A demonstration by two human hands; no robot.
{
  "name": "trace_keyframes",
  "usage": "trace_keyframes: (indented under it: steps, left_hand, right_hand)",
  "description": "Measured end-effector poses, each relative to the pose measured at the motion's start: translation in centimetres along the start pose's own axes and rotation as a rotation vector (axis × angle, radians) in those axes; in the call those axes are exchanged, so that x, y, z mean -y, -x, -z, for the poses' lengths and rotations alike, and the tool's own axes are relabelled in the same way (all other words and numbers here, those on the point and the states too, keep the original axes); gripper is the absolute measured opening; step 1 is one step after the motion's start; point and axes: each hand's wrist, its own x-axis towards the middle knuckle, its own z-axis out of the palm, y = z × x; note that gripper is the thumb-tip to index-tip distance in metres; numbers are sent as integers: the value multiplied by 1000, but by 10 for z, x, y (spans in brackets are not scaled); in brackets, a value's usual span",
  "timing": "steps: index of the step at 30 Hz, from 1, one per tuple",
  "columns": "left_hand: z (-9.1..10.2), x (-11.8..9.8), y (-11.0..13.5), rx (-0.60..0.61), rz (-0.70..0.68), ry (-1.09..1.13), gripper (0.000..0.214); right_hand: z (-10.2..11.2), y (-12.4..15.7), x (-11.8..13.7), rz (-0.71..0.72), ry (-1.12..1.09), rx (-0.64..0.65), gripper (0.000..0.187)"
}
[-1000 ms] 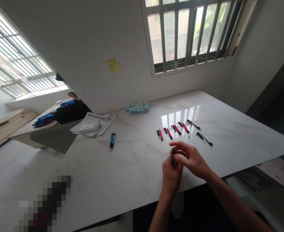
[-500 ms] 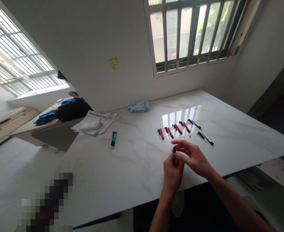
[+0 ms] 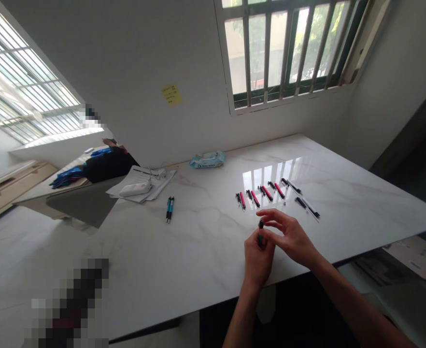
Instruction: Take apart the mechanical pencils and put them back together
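My left hand (image 3: 258, 263) is shut around the lower part of a slim teal and black pen (image 3: 261, 234), and only its upper end shows above my fingers. My right hand (image 3: 289, 238) curves over it, with the thumb and fingers right beside the pen's top. I cannot tell if that hand grips it. Beyond my fingertips lies a row of several pink and black pen parts (image 3: 260, 193) on the white marble table (image 3: 198, 261). Black pens (image 3: 300, 198) lie at the row's right end. A pair of teal pens (image 3: 169, 209) lies further left.
Papers (image 3: 158, 186) with a white pouch (image 3: 135, 189) lie on the left of the table, and a wet wipes pack (image 3: 206, 159) lies at the back. A pixelated dark object (image 3: 68, 304) sits near the front left. The table's front edge runs just past my hands.
Both hands stay around the pen, with only slight finger movement. The view has shifted a little between the frames.
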Motion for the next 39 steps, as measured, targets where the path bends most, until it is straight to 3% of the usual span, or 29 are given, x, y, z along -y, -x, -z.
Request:
trace_keyframes:
  steps: [10,16,19,22,25,30,39]
  left_hand:
    - [0,-1,0,8,10,-8,35]
    - [1,-2,1,21,10,0,35]
    - [1,-3,2,27,16,0,34]
    - [0,-4,1,33,21,-10,34]
    - [0,-5,0,41,26,-14,34]
    - [0,-8,-2,37,19,-35,35]
    - [0,-8,-1,40,25,-44,36]
  right_hand:
    - [9,-13,31,78,-9,-27,40]
    - [29,-25,48,137,4,-146,35]
    - [53,-28,29,96,116,-235,35]
    - [77,-32,-5,3,432,-358,31]
    - [92,-36,-36,-95,705,-323,26]
    - [96,-42,-57,-200,924,-221,40]
    - [91,-50,-62,-261,1008,-146,44]
